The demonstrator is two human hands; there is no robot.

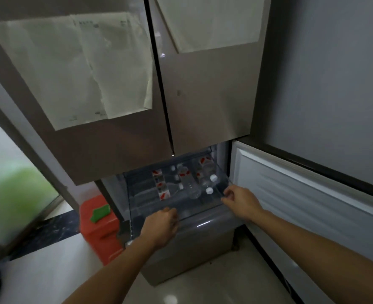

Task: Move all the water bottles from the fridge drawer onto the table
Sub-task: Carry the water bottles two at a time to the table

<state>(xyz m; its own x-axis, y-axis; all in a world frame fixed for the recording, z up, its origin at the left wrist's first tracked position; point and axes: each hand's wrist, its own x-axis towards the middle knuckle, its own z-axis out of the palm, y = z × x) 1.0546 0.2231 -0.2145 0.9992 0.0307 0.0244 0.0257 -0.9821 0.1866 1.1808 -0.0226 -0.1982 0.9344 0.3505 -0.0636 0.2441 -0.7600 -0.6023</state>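
Gripping the drawer (194, 212) by its front rim

My left hand (161, 224) is on the front edge of the clear fridge drawer, a little left of its middle. The back of the hand faces up and the fingers curl down over the rim. My right hand (240, 199) is at the front right corner, with thumb and fingers pinched on the clear plastic there. The two hands are apart, one toward each end of the front wall, and both are clamped on the drawer.

The water bottles (191, 185) are all inside the drawer, which stands pulled out below the two upper fridge doors (203, 106). They are clear, with white caps and red-and-white labels. Several lie on their sides in a row at left-centre, their labels lined up. One lies lengthwise in the middle. Others are at the right side, where two white caps show just beyond my right hand. The picture is too soft for me to count them.

Sheets of paper (71, 73) hang on the upper doors. Under the drawer is a glossy grey lower front (192, 238). To my right a door with a white inner lining (301, 194) stands open. On the pale floor (49, 270) left of the fridge sits a red box (100, 233) with a green piece (100, 212) on top.
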